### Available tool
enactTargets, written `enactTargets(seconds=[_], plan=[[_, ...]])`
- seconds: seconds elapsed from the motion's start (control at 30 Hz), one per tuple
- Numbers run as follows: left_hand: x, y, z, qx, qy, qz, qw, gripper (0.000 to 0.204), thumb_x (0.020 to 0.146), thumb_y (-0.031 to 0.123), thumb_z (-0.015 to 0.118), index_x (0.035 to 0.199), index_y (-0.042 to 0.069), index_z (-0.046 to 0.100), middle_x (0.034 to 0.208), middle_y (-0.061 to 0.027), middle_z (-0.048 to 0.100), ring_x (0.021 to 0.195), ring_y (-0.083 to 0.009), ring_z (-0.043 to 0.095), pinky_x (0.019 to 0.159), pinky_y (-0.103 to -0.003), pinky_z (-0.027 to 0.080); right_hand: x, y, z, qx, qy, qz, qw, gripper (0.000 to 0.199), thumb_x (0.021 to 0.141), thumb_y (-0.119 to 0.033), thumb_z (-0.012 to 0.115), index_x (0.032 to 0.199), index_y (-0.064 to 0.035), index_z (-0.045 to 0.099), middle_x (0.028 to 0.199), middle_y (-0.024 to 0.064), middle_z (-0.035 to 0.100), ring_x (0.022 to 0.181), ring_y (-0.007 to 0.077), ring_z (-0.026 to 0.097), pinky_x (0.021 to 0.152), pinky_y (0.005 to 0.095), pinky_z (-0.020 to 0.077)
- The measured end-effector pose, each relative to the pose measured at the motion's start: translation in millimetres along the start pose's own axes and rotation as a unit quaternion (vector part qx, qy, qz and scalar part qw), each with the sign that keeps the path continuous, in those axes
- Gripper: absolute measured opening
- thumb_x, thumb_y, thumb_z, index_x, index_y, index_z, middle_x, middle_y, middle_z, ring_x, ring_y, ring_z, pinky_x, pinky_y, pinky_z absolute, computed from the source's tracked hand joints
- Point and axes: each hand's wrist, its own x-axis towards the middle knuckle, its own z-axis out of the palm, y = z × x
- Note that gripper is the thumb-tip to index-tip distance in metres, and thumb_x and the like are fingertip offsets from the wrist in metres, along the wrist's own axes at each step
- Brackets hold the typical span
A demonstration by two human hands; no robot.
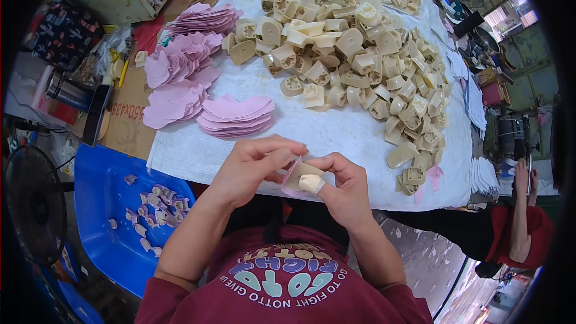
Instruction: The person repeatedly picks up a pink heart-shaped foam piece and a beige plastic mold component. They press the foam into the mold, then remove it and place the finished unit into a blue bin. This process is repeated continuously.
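Close to the table's front edge, my right hand (350, 192) is closed around a beige shoe heel (305, 172). A pale cover wraps its thumb, which presses on the heel. Against the heel lies a pink cut piece (293, 191), partly hidden by my fingers. From the other side my left hand (246, 165) pinches at the upper edge of this pink piece, thumb against forefinger. Just beyond my hands sits a neat stack of pink cut pieces (236, 117). A big heap of beige shoe heels (360, 54) spreads across the white cloth (240, 159).
More pink pieces (180, 75) are piled at the left. Below them, a blue basin (96, 192) holds several pink-covered heels (159, 201). A black fan (36, 204) stands at far left, near a phone (97, 114). Another person (510, 234) works at the right.
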Motion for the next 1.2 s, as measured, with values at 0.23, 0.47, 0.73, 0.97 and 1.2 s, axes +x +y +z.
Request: enactTargets(seconds=[0.23, 0.47, 0.73, 0.97, 1.2], plan=[[-5, -14, 0, 0.023, -0.015, 0.101, 0.994, 0.017, 0.09, 0.01, 0.062, 0.102, -0.001, 0.069, 0.103, -0.0082, 0.065, 0.087, -0.0137, 0.062, 0.075, -0.028, 0.05, -5, -1, 6, -0.017, 0.002, 0.02, 1.0, 0.016, 0.081, -0.009, 0.072, 0.094, -0.0003, 0.066, 0.084, 0.0031, 0.066, 0.078, 0.0079, 0.057, 0.073, 0.0252, 0.0482], [-5, 3, 8, 0.267, -0.003, 0.172, 0.948, 0.009, 0.088, 0.005, 0.059, 0.089, 0.0, 0.066, 0.097, -0.0121, 0.064, 0.1, -0.0234, 0.06, 0.089, -0.035, 0.045, -3, -8, 0, -0.07, -0.038, 0.035, 0.996, 0.016, 0.077, -0.006, 0.073, 0.091, -0.0006, 0.066, 0.079, 0.0015, 0.064, 0.077, 0.0077, 0.055, 0.071, 0.0252, 0.047], [-32, -5, 23, 0.023, -0.03, 0.122, 0.992, 0.009, 0.088, -0.001, 0.061, 0.097, 0.003, 0.061, 0.121, -0.0088, 0.05, 0.098, -0.0132, 0.054, 0.084, -0.029, 0.046, -5, -30, -13, -0.317, -0.085, -0.153, 0.932, 0.032, 0.074, -0.016, 0.076, 0.103, -0.0055, 0.065, 0.094, 0.0103, 0.065, 0.088, 0.0258, 0.061, 0.088, 0.0368, 0.0441], [-38, -1, 17, 0.15, 0.014, 0.344, 0.927, 0.017, 0.085, -0.002, 0.065, 0.1, 0.004, 0.062, 0.131, -0.0191, 0.041, 0.106, -0.0226, 0.06, 0.086, -0.033, 0.051, -17, -16, -17, -0.039, 0.005, -0.129, 0.991, 0.094, 0.074, -0.023, 0.081, 0.147, 0.0004, 0.027, 0.151, 0.0175, 0.032, 0.138, 0.0277, 0.034, 0.108, 0.0407, 0.0331], [-36, 8, 20, 0.345, -0.013, 0.439, 0.83, 0.026, 0.072, -0.006, 0.069, 0.095, 0.004, 0.065, 0.109, -0.0196, 0.065, 0.09, -0.0299, 0.068, 0.073, -0.033, 0.056, -32, -2, -12, 0.319, -0.023, -0.001, 0.948, 0.031, 0.09, -0.006, 0.061, 0.118, 0.0064, 0.06, 0.108, 0.0192, 0.068, 0.109, 0.0272, 0.063, 0.1, 0.0376, 0.0445]])
